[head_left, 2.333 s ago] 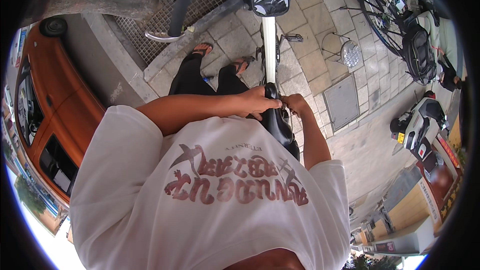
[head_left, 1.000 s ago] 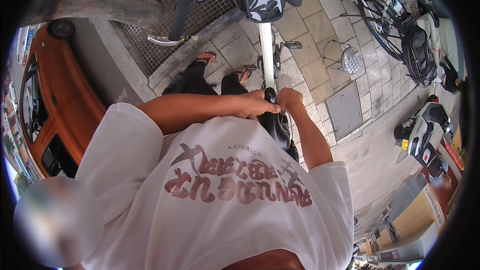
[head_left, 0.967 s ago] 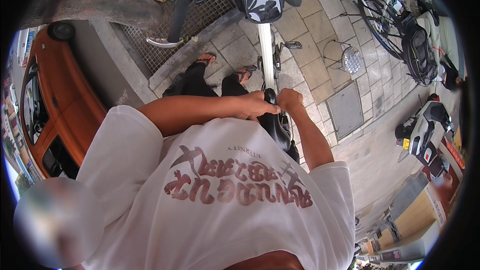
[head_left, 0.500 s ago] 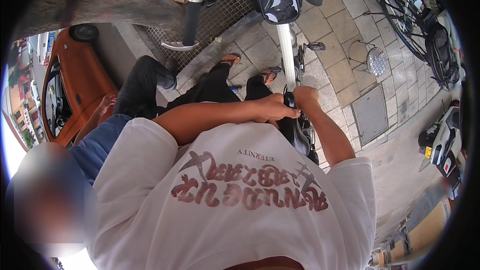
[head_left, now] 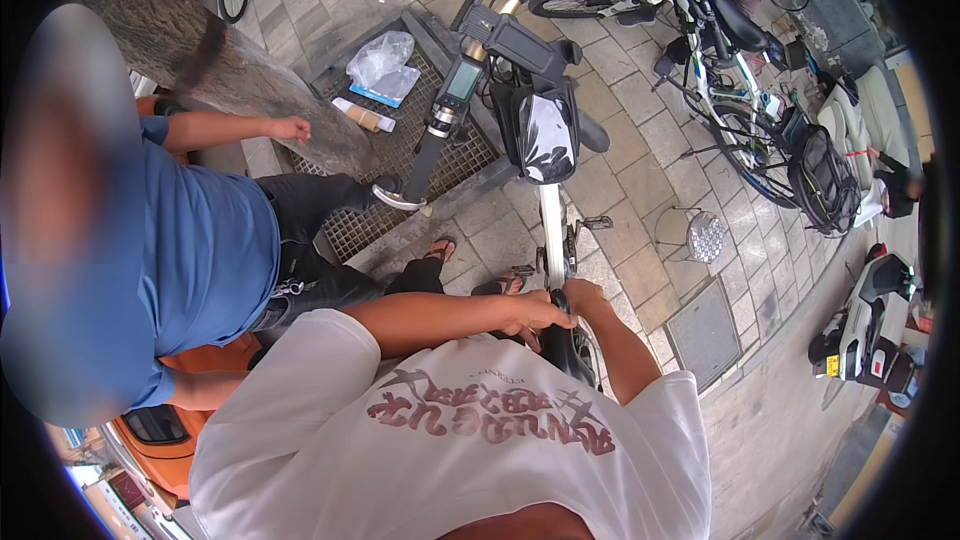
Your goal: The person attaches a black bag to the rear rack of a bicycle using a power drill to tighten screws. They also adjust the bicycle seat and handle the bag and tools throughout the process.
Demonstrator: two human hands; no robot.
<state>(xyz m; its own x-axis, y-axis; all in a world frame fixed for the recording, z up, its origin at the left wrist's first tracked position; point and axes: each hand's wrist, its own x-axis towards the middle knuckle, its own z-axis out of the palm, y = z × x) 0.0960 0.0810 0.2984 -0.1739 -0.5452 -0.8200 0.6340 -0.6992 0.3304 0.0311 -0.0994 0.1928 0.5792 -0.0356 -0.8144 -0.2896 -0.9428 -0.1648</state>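
A bicycle with a white frame tube (head_left: 551, 230) stands in front of me, its black saddle (head_left: 570, 350) close against my shirt. My left hand (head_left: 537, 312) is closed around the front of the saddle from the left side. On the other side my right hand (head_left: 586, 296) makes a fist right beside the saddle's nose; what its fingers hold is hidden. Further ahead is a black bag with a clear top (head_left: 549, 135) on the tube. Beyond it are a small display (head_left: 463, 80) and a black handlebar grip (head_left: 426, 165), neither touched by my hands.
A person in a blue shirt (head_left: 210, 230) stands close on my left, by a tree trunk (head_left: 250, 80). A plastic bag (head_left: 380, 62) and a paper roll (head_left: 362, 116) lie on the tree grate. A stool (head_left: 705, 237), parked bicycles (head_left: 740, 120) and a scooter (head_left: 862, 325) are to the right.
My view has shifted, showing more of the handlebar and of the person on the left, whose arm now reaches forward. Both my hands stay at the saddle.
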